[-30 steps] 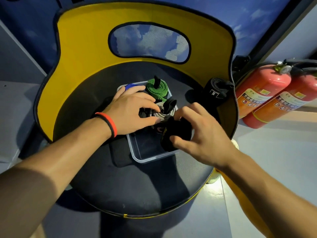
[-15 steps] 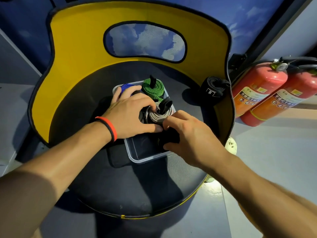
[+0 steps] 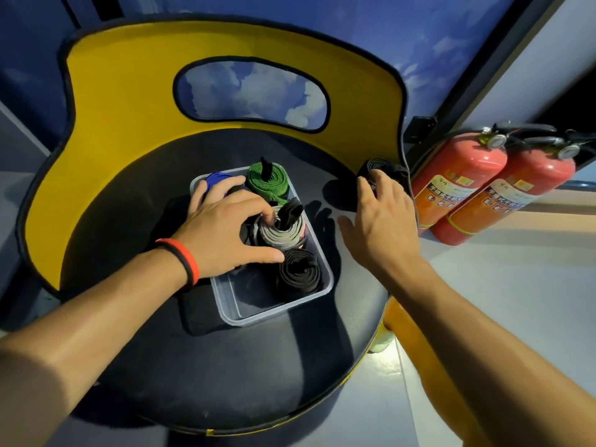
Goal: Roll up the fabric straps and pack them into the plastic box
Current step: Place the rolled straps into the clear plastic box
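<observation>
— Four rolls stand on end in the plastic box [image 3: 254, 300]: a blue roll [image 3: 214, 183], a green roll [image 3: 269, 185], a grey roll [image 3: 280, 237] and a black roll [image 3: 298, 275]; why does the left hand [image 3: 222, 235] lie over them?

— I judge it pins them. It is spread wide, fingers on the blue and grey ones, thumb against the black one, gripping nothing; rolled straps want to spring loose, so pressing them together makes sense.

— And the right hand [image 3: 382, 221]?

— It is out at the last roll [image 3: 383, 164], which sits on the seat [image 3: 225, 366] well apart from the box, tight against the yellow backrest [image 3: 129, 101]; the fingers are spread, tips touching it, not closed round it.

— Is there room for it?

— The box's near-left corner is bare, beside the black roll; that looks like the only gap, and the left palm partly covers it, so that hand may need to shift. The path across the seat is open; the backrest crowds the roll on its far side, and two fire extinguishers [image 3: 461, 185] stand just beyond the edge; the near side is the free approach.
</observation>
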A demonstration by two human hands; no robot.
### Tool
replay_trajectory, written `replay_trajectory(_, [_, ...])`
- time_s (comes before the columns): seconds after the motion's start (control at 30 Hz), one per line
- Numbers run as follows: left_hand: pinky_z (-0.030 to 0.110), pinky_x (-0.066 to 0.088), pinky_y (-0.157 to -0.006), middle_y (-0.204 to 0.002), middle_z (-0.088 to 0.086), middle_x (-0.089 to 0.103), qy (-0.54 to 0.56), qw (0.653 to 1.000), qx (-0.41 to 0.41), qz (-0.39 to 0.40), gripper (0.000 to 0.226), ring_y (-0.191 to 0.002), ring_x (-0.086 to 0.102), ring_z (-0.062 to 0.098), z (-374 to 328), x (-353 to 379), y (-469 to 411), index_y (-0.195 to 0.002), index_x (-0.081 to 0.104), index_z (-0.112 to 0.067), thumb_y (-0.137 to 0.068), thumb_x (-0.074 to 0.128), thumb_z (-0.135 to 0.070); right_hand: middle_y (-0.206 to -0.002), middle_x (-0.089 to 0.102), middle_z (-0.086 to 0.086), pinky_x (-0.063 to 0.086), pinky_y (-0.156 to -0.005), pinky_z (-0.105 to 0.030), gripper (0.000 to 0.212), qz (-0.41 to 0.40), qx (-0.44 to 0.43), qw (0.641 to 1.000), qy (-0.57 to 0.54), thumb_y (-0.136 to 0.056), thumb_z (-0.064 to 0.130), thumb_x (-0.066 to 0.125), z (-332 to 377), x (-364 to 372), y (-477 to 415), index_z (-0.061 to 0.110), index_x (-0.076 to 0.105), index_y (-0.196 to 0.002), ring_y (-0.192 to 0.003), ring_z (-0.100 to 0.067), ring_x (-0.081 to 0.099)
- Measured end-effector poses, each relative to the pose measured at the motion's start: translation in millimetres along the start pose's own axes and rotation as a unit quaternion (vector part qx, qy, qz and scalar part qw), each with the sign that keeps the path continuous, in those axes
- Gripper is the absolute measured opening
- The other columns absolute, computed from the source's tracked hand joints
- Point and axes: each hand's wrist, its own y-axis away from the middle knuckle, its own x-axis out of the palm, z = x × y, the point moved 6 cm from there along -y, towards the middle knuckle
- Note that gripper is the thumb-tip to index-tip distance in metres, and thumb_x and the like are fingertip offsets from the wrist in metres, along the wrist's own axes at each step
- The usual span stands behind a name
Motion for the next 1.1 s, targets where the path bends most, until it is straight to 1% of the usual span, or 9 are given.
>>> replay_trajectory(0.17, [0.056, 0.009, -0.12, -0.127, -0.031, 0.057, 0.023, 1.0, 0.006, 0.004, 0.056, -0.149, 0.019, 0.01, 6, -4, -2, -0.102, 0.062, -0.045, -0.065, 0.051, -0.084, -0.141, 0.045, -0.018, 0.041, -0.102, -0.045, 0.061, -0.038, 0.026, 0.999, 0.015, -0.084, 0.024, 0.069, -12, 6, -17, 0.003, 0.048, -0.137, -0.122, -0.038, 0.046])
replay_trajectory(0.4, [0.058, 0.009, -0.12, -0.125, -0.034, 0.056, 0.032, 0.999, 0.007, 0.003, 0.048, -0.148, 0.019, 0.01, 6, -4, -3, -0.102, 0.062, -0.045, -0.067, 0.052, -0.076, -0.158, 0.029, -0.027, 0.045, -0.102, -0.054, 0.033, -0.03, 0.01, 1.0, 0.001, -0.081, 0.005, 0.071, 0, 18, -24, 0.008, 0.052, -0.108, -0.139, -0.049, 0.033])
replay_trajectory(0.57, [0.057, 0.007, -0.12, -0.129, -0.035, 0.054, 0.05, 0.998, 0.019, 0.022, 0.048, -0.15, 0.015, 0.009, 8, -6, -1, -0.109, 0.058, -0.048, -0.067, 0.052, -0.071, -0.131, 0.054, -0.014, 0.051, -0.084, -0.044, 0.027, -0.058, -0.017, 0.995, -0.08, -0.082, 0.011, 0.074, -2, 19, -27, 0.01, 0.051, -0.096, -0.113, -0.035, 0.05])
replay_trajectory(0.63, [0.053, 0.005, -0.122, -0.132, -0.033, 0.053, 0.067, 0.997, 0.024, 0.039, 0.045, -0.15, 0.013, 0.008, 10, -8, -1, -0.108, 0.062, -0.049, -0.069, 0.052, -0.068, -0.121, 0.055, -0.006, 0.046, -0.078, -0.033, 0.036, -0.077, -0.009, 0.977, -0.199, -0.081, 0.019, 0.079, -1, 6, -26, 0.016, 0.046, -0.095, -0.105, -0.026, 0.051])
replay_trajectory(0.7, [0.045, 0.002, -0.123, -0.136, -0.03, 0.052, 0.091, 0.993, 0.025, 0.066, 0.041, -0.151, 0.012, 0.006, 12, -11, -2, -0.109, 0.064, -0.05, -0.072, 0.055, -0.064, -0.116, 0.057, 0.001, 0.045, -0.076, -0.026, 0.04, -0.09, 0.015, 0.935, -0.342, -0.083, 0.029, 0.081, 9, -14, -22, 0.019, 0.046, -0.101, -0.101, -0.019, 0.054])
replay_trajectory(0.8, [0.042, 0.008, -0.125, -0.139, -0.018, 0.055, 0.128, 0.988, 0.024, 0.078, 0.026, -0.151, 0.019, 0.005, 16, -20, -4, -0.107, 0.069, -0.043, -0.083, 0.077, -0.037, -0.109, 0.061, 0.006, 0.05, -0.077, -0.022, 0.04, -0.111, 0.026, 0.88, -0.461, -0.085, 0.032, 0.081, 30, -49, -8, 0.016, 0.05, -0.104, -0.096, -0.015, 0.061])
replay_trajectory(0.93, [0.03, 0.028, -0.12, -0.133, -0.013, 0.059, 0.166, 0.985, 0.038, 0.04, 0.036, -0.14, 0.038, 0.002, 22, -35, -2, -0.099, 0.069, -0.039, -0.078, 0.086, -0.016, -0.104, 0.064, -0.001, 0.057, -0.078, -0.037, 0.036, -0.078, -0.019, 0.826, -0.558, -0.087, 0.027, 0.079, 52, -74, 12, 0.012, 0.049, -0.102, -0.093, -0.02, 0.065])
replay_trajectory(1.03, [0.028, 0.038, -0.111, -0.123, -0.006, 0.057, 0.164, 0.986, 0.037, -0.005, 0.036, -0.126, 0.051, 0.011, 27, -40, 1, -0.098, 0.065, -0.027, -0.073, 0.09, -0.018, -0.112, 0.066, -0.006, 0.056, -0.078, -0.055, 0.039, -0.004, -0.084, 0.816, -0.572, -0.085, 0.034, 0.078, 66, -74, 22, 0.013, 0.05, -0.102, -0.102, -0.027, 0.066])
replay_trajectory(1.1, [0.024, 0.039, -0.108, -0.123, -0.002, 0.051, 0.153, 0.987, 0.024, -0.032, 0.037, -0.121, 0.052, 0.014, 30, -41, 3, -0.099, 0.064, -0.024, -0.073, 0.089, -0.015, -0.113, 0.066, -0.003, 0.055, -0.073, -0.054, 0.041, 0.059, -0.118, 0.822, -0.553, -0.082, 0.039, 0.079, 77, -68, 29, 0.015, 0.051, -0.101, -0.1, -0.028, 0.066])
